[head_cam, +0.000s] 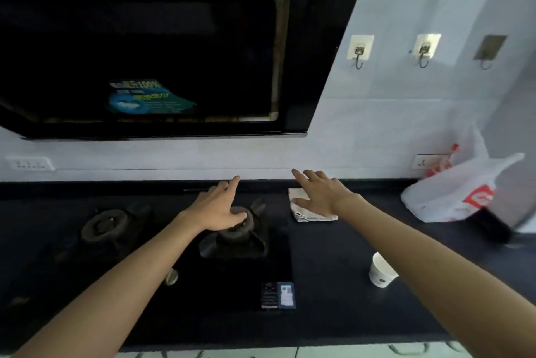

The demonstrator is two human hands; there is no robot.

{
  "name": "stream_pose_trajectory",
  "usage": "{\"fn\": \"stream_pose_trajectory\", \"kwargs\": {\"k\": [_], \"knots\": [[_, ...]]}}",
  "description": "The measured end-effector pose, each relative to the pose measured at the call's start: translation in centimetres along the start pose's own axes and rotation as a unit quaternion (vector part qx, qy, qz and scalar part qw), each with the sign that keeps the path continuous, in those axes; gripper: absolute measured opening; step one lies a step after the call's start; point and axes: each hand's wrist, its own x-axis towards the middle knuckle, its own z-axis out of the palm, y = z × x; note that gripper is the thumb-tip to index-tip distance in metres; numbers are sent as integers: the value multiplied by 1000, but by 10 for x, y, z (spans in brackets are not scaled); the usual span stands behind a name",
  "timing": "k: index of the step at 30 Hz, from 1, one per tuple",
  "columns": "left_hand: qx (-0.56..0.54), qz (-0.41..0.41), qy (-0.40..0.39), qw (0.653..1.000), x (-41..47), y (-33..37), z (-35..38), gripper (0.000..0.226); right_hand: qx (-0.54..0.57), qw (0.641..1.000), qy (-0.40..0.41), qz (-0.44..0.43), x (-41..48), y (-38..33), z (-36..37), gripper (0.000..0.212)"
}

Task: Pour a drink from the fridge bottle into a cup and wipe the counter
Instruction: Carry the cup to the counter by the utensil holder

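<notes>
Both hands, left (216,209) and right (319,194), spread empty over dark counter (333,285) below white tiled wall (391,114).

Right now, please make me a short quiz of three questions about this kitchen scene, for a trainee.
1. True or false: the right hand is over the white cloth.
2. What lies under the left hand? A) a burner B) a plate C) a sink
3. Fill in: the paper cup stands beside the right ____.

Key: 1 true; 2 A; 3 forearm.
</notes>
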Motion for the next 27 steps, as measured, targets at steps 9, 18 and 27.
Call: {"fn": "stream_pose_trajectory", "kwargs": {"k": [9, 18, 27], "knots": [[16, 115, -28, 993, 52, 85, 27, 99, 38, 989, -10, 140, -69, 75, 18, 78], [35, 177, -60, 982, 86, 159, 64, 94, 48, 981, -30, 186, -107, 133, 50, 80], [28, 164, -80, 983, 115, 220, 101, 96, 80, 980, -54, 174, -125, 203, 93, 78]]}}
